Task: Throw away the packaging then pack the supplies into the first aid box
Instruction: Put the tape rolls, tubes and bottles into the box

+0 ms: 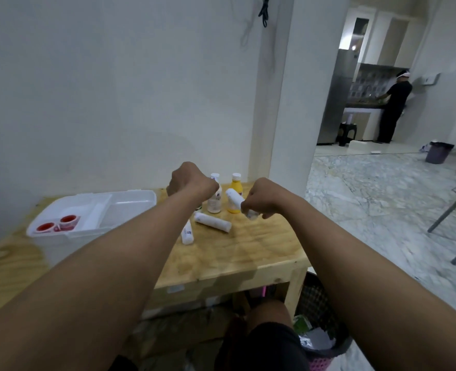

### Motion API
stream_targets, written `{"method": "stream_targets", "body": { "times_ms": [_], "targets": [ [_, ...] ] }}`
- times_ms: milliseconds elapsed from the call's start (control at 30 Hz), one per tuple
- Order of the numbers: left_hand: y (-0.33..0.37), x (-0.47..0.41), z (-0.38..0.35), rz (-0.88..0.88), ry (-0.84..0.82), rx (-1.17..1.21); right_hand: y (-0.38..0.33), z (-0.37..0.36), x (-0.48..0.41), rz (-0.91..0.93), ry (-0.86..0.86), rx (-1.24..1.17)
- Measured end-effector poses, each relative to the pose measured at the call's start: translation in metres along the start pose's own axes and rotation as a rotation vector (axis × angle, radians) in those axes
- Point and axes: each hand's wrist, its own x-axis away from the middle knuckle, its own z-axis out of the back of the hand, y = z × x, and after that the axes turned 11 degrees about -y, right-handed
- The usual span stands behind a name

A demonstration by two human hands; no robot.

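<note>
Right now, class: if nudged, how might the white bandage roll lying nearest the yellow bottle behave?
The bandage roll lies on its side, cylindrical, so it probably rolls across the wooden table. It looks like soft wrapped gauze, likely light and squashable, not fragile.

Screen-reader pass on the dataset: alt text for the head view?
Over a wooden table, the right hand grips a white roll; the left hand is fisted near two bottles. Two more rolls lie beside an open white box.

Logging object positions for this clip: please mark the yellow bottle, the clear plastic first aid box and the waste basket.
Yellow bottle with white cap (235, 185): head view, upper body.
Clear plastic first aid box (130, 194): head view, far rim.
Dark mesh waste basket (315, 303): head view, side wall.
</note>
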Motion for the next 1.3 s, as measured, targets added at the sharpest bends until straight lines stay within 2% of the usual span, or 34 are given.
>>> {"method": "stream_targets", "body": {
  "times_ms": [300,600,800,1000,1300],
  "targets": [
    [-0.027,0.011,0.114,0.035,0.076,0.014,-0.090,-0.004,0.016,0.149,0.015,-0.049],
    [-0.087,0.014,0.193,0.131,0.137,0.011,-0.181,-0.044,0.010,0.304,-0.101,-0.033],
    [-0.130,0.003,0.210,0.213,0.148,-0.033,-0.228,-0.081,-0.002,0.344,-0.173,-0.015],
    [-0.161,-0.012,0.206,0.242,0.132,-0.095,-0.243,-0.105,-0.014,0.346,-0.236,-0.006],
    [-0.175,-0.027,0.194,0.283,0.078,-0.224,-0.248,-0.131,-0.032,0.372,-0.203,0.111]
  ]
}}
